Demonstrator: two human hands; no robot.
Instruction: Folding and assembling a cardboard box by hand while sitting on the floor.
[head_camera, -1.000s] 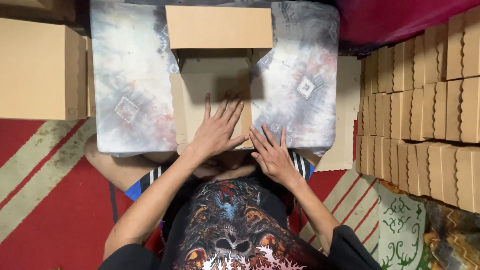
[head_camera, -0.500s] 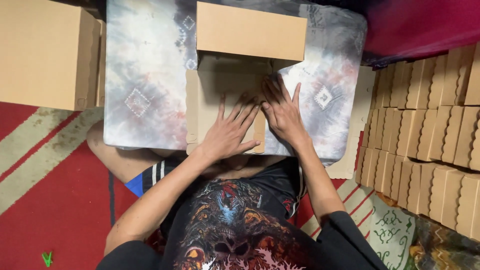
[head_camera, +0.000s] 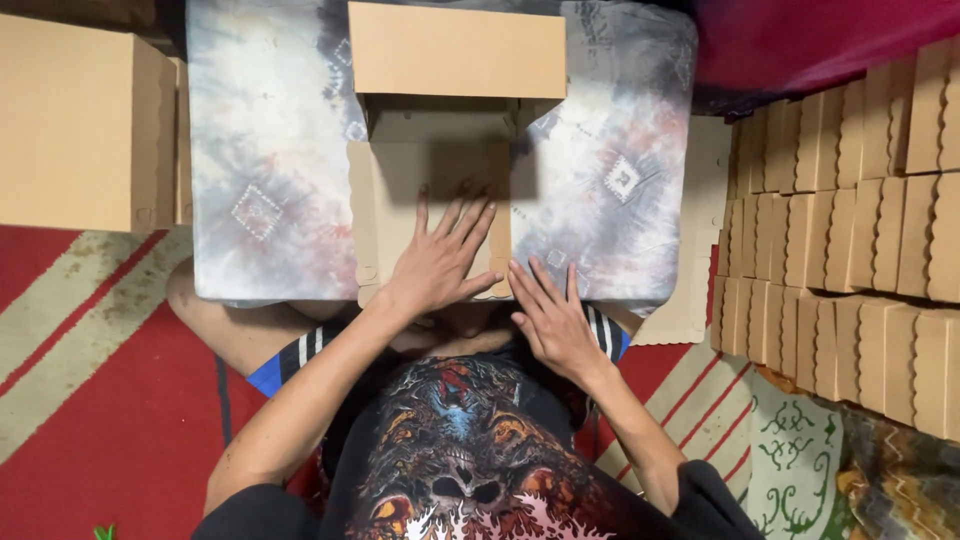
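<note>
half-folded brown cardboard box (head_camera: 430, 190) lies flat on the cloth-covered bench (head_camera: 270, 170), right under the left hand and just ahead of the right one. its far flap (head_camera: 457, 50) stands up beyond both hands, with a shadowed pocket below it. scalloped edges run down the box's left side.

left hand (head_camera: 440, 262) is released, flat, fingers spread, palm pressing the near panel of the box. right hand (head_camera: 552, 322) is also released, fingers straight and together, resting at the near right corner of the box where it meets the bench edge; fingertips touch the cardboard edge, heel of the hand hangs off the bench over the lap. neither hand grips anything. the two hands sit just beside each other, thumbs almost meeting.

outward: bench cloth is tie-dye grey, white and pink with small diamond marks. a flat unfolded cardboard sheet (head_camera: 700, 240) lies off to the right of the right hand, partly under the bench edge. further right, rows of finished folded boxes (head_camera: 850, 240) stacked tight on edge. left of the left hand, well apart, a big plain carton (head_camera: 85, 125). red striped carpet (head_camera: 110, 400) under it all. person sits cross-legged, dark graphic shirt (head_camera: 460, 450).
</note>
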